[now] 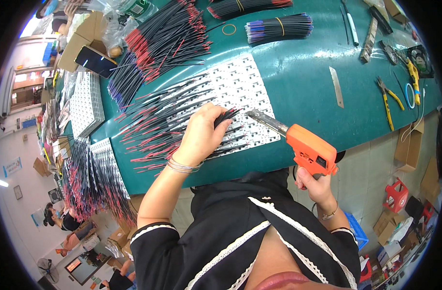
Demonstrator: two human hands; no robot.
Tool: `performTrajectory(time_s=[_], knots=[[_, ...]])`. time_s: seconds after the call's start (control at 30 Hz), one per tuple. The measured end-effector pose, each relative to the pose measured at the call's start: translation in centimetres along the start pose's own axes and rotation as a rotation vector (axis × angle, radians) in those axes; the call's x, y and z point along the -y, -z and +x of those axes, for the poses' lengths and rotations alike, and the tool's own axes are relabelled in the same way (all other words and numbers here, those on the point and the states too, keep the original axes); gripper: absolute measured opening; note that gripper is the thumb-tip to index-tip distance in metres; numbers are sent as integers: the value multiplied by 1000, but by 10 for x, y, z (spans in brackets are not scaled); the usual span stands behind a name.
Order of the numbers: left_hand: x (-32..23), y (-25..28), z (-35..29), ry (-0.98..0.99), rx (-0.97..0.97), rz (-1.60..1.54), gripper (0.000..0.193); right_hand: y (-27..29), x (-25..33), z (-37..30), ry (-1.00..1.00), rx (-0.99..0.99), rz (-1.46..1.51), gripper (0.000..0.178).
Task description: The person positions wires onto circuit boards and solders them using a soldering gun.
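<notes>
Pinched in my left hand [202,133] is a small bunch of short black wires [225,116] with red ends, held just over a white circuit board panel [250,87]. My right hand [313,184] is wrapped round the handle of an orange soldering gun [310,145]. Its metal tip points left, close to the wire ends; whether it touches the panel I cannot tell. Many black-and-red wires [155,121] stick out from the panel's left part in rows. My left hand hides some of them.
Loose wires [170,41] pile up at the back left, near a phone [95,61]. A banded wire bundle [280,29] lies behind. To the right are a flat metal blade [336,87] and yellow-handled pliers [388,101]. Stacked panels [87,104] stand left.
</notes>
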State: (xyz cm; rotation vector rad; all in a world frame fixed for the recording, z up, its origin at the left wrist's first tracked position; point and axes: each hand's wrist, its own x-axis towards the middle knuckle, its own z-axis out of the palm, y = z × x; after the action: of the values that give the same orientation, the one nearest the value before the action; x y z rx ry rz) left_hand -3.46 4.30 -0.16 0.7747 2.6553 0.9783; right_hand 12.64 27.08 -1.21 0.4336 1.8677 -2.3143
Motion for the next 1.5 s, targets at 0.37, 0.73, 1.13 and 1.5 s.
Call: performTrajectory(time_s=[0.37, 0.73, 1.13, 1.5], knots=[[4, 4, 5, 98, -8, -39, 17, 0, -1, 5, -4, 36, 16, 22], [1, 10, 10, 229, 74, -32, 17, 0, 1, 6, -5, 21, -2, 20], [-1, -3, 10, 147, 45, 54, 16, 3, -7, 2, -90, 32, 37, 33], [-4, -5, 10, 160, 49, 77, 18, -1, -5, 5, -85, 47, 5, 32]])
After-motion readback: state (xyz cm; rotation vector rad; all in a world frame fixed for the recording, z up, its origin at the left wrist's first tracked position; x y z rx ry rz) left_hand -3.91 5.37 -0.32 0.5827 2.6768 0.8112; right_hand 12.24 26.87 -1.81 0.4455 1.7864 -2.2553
